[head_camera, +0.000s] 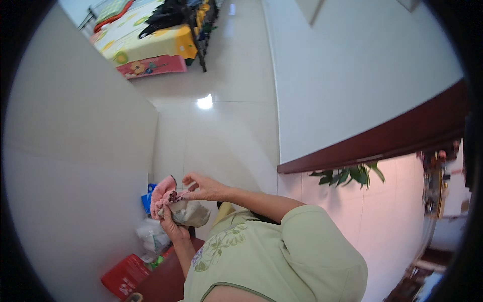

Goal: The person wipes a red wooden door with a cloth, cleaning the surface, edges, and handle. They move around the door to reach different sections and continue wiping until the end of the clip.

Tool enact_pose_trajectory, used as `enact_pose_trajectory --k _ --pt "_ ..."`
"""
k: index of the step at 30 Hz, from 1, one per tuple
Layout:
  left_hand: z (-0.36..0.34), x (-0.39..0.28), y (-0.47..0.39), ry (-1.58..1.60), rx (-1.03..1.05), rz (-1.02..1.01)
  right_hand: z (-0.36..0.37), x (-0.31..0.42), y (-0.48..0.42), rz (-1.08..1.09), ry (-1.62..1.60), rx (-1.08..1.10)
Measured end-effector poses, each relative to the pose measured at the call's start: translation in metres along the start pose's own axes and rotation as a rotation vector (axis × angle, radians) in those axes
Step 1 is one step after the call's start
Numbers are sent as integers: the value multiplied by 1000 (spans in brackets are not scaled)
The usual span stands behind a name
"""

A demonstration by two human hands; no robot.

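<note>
My left hand point(174, 229) supports a crumpled off-white bundle point(190, 212), perhaps a cloth or plastic bag, along with a pink fluffy cloth point(160, 198). The cloth has a dark patterned edging and rises above the bundle. My right hand point(207, 188) reaches in from the right, its thumb at the cloth's edging and its upper fingers curled and spread from the thumb. Whether it pinches the edging cannot be made out. Both hands are in front of my light green shirt point(260, 260).
Beside the left-hand wall point(83, 124) are a dark red surface point(166, 277), a red bag point(126, 275), a clear plastic bag point(153, 236) and a blue package point(148, 200). A bed point(151, 41) stands ahead. On the right are a wall edge with dark red trim point(339, 151) and a leafy plant point(351, 176).
</note>
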State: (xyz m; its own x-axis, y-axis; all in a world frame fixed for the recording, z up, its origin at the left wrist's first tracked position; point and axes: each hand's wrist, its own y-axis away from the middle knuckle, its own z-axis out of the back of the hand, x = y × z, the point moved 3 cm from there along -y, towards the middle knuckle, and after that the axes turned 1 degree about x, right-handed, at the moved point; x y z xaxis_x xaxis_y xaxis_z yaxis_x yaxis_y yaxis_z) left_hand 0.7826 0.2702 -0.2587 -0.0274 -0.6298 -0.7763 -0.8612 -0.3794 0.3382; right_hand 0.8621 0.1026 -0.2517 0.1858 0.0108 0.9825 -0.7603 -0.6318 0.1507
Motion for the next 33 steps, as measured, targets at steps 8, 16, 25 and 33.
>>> enact_pose_trajectory --k 8,16,25,33 --pt "-27 5 -25 -151 290 169 -15 -40 21 -61 -282 -159" --pt "-105 22 -13 -250 580 231 13 -31 74 -199 -559 -364" --pt "-205 79 11 -348 848 262 74 -21 141 155 -680 -515" --pt "-249 117 33 -529 1087 331 93 -16 186 138 -643 -705"
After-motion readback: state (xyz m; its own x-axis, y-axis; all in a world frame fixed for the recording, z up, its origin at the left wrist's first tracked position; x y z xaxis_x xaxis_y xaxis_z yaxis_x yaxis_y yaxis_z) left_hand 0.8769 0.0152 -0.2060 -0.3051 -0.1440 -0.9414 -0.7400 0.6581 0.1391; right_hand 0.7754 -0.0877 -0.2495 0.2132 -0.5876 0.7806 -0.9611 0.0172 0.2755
